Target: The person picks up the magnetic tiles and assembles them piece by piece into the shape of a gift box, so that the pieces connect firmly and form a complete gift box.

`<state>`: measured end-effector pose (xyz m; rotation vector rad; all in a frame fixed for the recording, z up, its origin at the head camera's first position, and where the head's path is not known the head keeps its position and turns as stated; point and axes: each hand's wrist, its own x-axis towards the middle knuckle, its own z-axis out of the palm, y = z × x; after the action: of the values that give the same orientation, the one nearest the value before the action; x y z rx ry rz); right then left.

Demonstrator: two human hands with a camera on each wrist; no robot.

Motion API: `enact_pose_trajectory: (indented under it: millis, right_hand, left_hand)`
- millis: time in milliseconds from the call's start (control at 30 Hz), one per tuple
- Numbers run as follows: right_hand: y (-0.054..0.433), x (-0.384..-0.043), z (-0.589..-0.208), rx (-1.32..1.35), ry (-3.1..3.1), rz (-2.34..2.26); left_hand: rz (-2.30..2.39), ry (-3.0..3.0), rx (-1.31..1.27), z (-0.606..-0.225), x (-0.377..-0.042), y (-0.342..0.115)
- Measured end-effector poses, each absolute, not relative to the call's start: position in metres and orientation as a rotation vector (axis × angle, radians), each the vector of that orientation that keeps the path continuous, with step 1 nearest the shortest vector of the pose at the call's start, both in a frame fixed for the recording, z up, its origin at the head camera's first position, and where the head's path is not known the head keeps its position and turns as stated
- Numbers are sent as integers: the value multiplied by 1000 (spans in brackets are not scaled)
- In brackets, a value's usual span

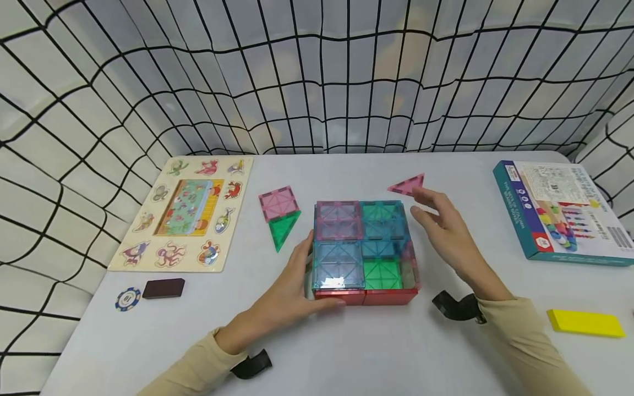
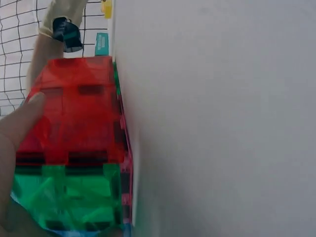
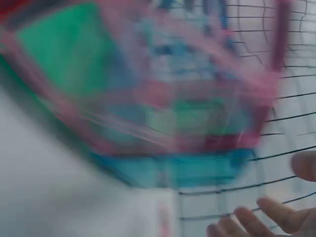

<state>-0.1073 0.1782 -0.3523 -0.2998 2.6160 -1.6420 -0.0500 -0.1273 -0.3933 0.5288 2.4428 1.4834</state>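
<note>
A box built of translucent magnetic tiles (image 1: pixel 339 264) stands mid-table, with red front walls and pink and blue tiles on top. Its front right corner has no top tile, and a green tile (image 1: pixel 382 274) shows down inside. My left hand (image 1: pixel 282 291) grips the box at its left side, thumb along the red front wall (image 2: pixel 79 113). Just right of the box, my right hand (image 1: pixel 446 236) is held with loosely bent fingers around nothing. Its fingertips come close to a pink triangle tile (image 1: pixel 408 185) behind the box. In the right wrist view the fingers (image 3: pixel 284 216) are apart from the blurred box.
A pink square tile (image 1: pixel 278 204) and a green triangle tile (image 1: pixel 283 229) lie left of the box. Further left are a sea-animal puzzle board (image 1: pixel 200 259), a dark block (image 1: pixel 163 289) and a poker chip (image 1: pixel 127 299). A boxed game (image 1: pixel 569 214) and yellow block (image 1: pixel 586 323) lie right. Black netting surrounds the table.
</note>
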Motion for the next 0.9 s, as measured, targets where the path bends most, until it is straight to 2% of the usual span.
enact_pose_trajectory:
  millis: [333,900]
  right_hand:
    - [150,-105,-380,-84,2289,-1744]
    - [139,-97,-381,53,2198,-1897]
  left_hand:
    - [1485,2518,598,-393,-48,-116]
    - [1336,2546,508,-384,-49,-117]
